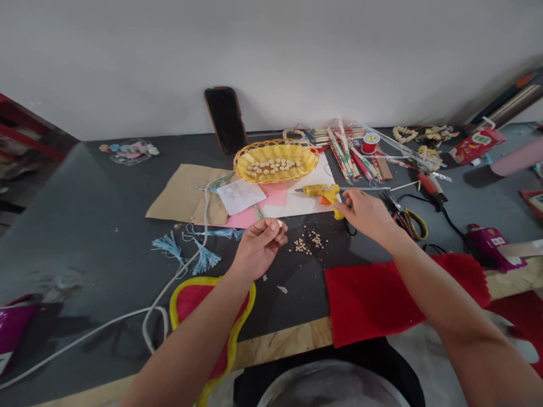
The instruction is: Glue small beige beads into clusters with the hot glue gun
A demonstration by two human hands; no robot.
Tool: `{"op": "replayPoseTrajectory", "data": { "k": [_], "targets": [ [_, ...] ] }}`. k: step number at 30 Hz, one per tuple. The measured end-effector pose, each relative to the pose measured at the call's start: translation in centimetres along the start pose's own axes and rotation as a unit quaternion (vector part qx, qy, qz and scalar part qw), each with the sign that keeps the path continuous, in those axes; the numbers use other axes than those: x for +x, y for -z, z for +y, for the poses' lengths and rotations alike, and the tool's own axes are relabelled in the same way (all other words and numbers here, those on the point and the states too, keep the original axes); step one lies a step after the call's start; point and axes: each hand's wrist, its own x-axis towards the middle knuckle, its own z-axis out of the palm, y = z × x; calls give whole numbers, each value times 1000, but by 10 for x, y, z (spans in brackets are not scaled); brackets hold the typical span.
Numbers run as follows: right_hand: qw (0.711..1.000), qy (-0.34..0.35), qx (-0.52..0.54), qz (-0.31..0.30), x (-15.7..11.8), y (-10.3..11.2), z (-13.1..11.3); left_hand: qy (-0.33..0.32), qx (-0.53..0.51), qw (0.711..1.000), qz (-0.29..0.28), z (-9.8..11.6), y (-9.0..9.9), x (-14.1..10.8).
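Note:
My left hand point(258, 247) is pinched around a small pale bead point(279, 224), held between thumb and fingertips above the dark tabletop. My right hand point(365, 213) reaches over a white sheet, with its fingers on the handle of a yellow hot glue gun point(321, 191). The gun's nozzle points left. Between my hands lies a loose scatter of pale beads point(307, 242). A yellow woven basket point(275, 161) holds more of the same beads, beyond both hands.
Blue tassels point(186, 251) and a white cord point(155, 316) lie left of my hands. Red felt point(373, 299) and a yellow-edged red cloth point(199, 299) lie nearer me. Scissors point(409, 223), bundled wooden sticks point(345, 152) and tan paper point(186, 195) surround the work area.

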Motion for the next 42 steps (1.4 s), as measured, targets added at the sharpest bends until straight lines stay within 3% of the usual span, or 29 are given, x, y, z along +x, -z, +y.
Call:
{"op": "replayPoseTrajectory", "data": {
  "k": [2, 6, 10, 16, 27, 31, 38, 42],
  "targets": [
    [1000, 11, -19, -5, 6, -4, -1, 2, -5, 1000, 1, 0, 0, 0],
    [993, 104, 13, 57, -6, -6, -15, 5, -8, 1000, 5, 0, 0, 1],
    [978, 189, 79, -46, -29, -6, -35, 7, -11, 1000, 5, 0, 0, 0],
    [979, 167, 15, -112, -46, -10, -44, 9, -12, 1000, -1, 0, 0, 0],
    [977, 159, -50, -134, -50, -19, -52, 6, 12, 1000, -3, -4, 2, 1],
    [977, 163, -25, -137, -54, -15, -50, 9, 16, 1000, 4, -4, 1, 0],
    [963, 179, -5, -200, -67, -13, -47, 15, 27, 1000, 4, -6, 1, 0],
    [971, 164, 43, -167, -64, -6, -39, 15, 33, 999, 6, -7, 1, -1]
  ]
}}
